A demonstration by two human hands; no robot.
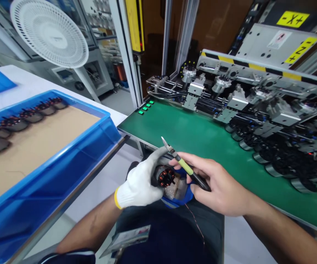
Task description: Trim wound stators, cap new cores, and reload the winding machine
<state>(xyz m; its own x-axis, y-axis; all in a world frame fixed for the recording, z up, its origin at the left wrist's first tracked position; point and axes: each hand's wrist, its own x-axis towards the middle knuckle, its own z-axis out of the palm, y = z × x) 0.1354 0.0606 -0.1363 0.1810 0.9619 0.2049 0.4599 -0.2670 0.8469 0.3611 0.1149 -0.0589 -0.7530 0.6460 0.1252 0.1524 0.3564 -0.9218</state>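
View: head camera only.
Wound motor part: it is in the left hand (139,185), above the lap. The copper-wound face of the wound motor part (166,177) is turned up toward the camera.
Left grip: the gloved fingers and thumb are curved around the side of the part, so the hand is open only as wide as the part.
Right grip: the bare right hand (221,189) has its fingers closed around the pliers (185,167). The metal tip points up and away, above the part and apart from it.
Handling: the part looks stiff and rather heavy for its size, I judge. The thin copper windings may be easily scratched, so the outer round side is the better place to hold. The pliers are rigid and light, best held by the handles.
Small blue container: the small blue container (172,204) is below the part; a brownish block and some pale material show in it. A loose copper wire (195,221) hangs beside it.
Large blue tray: the large blue tray (92,141), at the left, has a brown liner (56,135) and a row of similar parts (15,123) along its far side.
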